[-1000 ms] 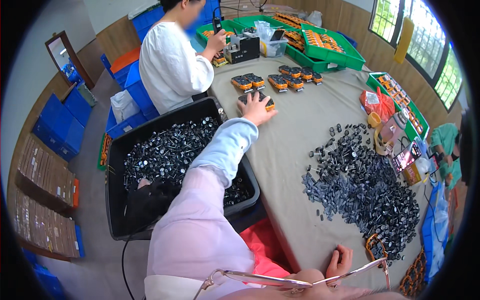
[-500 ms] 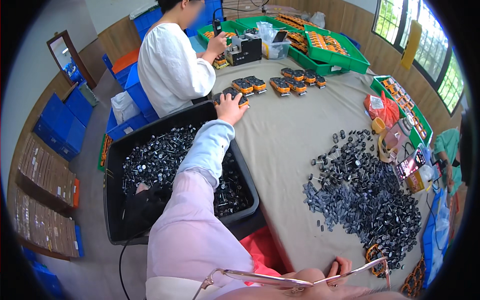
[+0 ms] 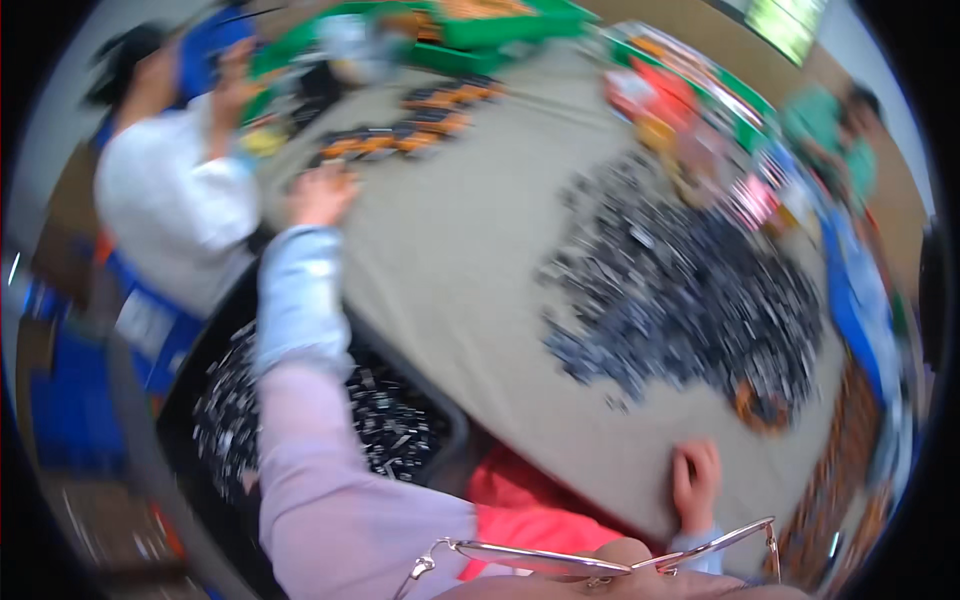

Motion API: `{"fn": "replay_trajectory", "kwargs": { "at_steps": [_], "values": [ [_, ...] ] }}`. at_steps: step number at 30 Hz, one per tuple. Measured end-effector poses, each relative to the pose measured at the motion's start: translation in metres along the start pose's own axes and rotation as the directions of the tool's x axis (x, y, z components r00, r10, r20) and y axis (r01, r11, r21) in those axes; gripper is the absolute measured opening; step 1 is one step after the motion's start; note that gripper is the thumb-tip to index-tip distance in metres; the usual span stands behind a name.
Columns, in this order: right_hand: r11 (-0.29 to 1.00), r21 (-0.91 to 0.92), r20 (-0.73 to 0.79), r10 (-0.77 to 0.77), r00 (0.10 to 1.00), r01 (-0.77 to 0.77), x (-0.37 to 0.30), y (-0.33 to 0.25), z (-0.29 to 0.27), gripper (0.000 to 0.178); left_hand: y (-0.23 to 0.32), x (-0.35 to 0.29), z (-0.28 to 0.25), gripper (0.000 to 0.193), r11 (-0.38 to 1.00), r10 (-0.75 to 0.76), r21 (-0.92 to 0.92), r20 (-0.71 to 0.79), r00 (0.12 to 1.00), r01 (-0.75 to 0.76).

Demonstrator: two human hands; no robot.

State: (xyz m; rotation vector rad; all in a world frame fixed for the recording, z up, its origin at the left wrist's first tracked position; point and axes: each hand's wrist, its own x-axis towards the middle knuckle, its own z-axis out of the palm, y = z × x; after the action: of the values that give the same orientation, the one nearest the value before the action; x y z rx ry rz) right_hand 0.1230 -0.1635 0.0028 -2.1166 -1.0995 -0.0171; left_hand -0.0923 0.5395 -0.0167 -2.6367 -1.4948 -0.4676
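My left hand (image 3: 322, 195) reaches to the far left of the table, at the near end of a row of orange-and-black toy car bodies (image 3: 415, 138). Blur smears its fingers, so whether it grips one of them is unclear. Beneath my left forearm stands a black tub (image 3: 452, 440) of small black wheels on metal axles (image 3: 385, 415). My right hand (image 3: 697, 480) rests at the table's near edge, fingers loosely curled, with nothing visible in them. Beyond it spreads a heap of small black parts and wheels (image 3: 680, 290), with an orange piece (image 3: 760, 408) at its near side.
A co-worker in white (image 3: 170, 185) stands at the far left, by the table. Green trays (image 3: 540, 22) of orange parts line the far side. A red bag (image 3: 665, 95) sits at the far right. Another person in green (image 3: 830, 130) is beyond the right edge.
My view has swung to the right, blurring the picture. My left hand stays by the car bodies at the far left. My right hand now shows more fully on the table.
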Motion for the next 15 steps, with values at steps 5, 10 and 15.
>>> {"fn": "replay_trajectory", "kwargs": {
  "at_steps": [5, 10, 15],
  "values": [
    [0.999, 0.025, -0.005, -0.033, 0.999, 0.033, 0.009, 0.000, -0.004, 0.017, -0.005, -0.033, 0.006, 0.070, 0.946, -0.020, 0.304, -0.293, 0.956, 0.113],
    [0.939, -0.342, -0.271, -0.082, 0.959, -0.016, -0.010, 0.046, -0.053, 0.027, 0.093, -0.099, -0.029, 0.057, 0.908, 0.369, -0.019, -0.432, 0.823, -0.418],
    [0.711, -0.703, -0.027, 0.012, 1.000, -0.028, 0.006, 0.074, -0.098, 0.054, 0.239, -0.225, -0.088, 0.017, 0.434, 0.652, -0.589, -0.317, 0.689, -0.682]
  ]
}}
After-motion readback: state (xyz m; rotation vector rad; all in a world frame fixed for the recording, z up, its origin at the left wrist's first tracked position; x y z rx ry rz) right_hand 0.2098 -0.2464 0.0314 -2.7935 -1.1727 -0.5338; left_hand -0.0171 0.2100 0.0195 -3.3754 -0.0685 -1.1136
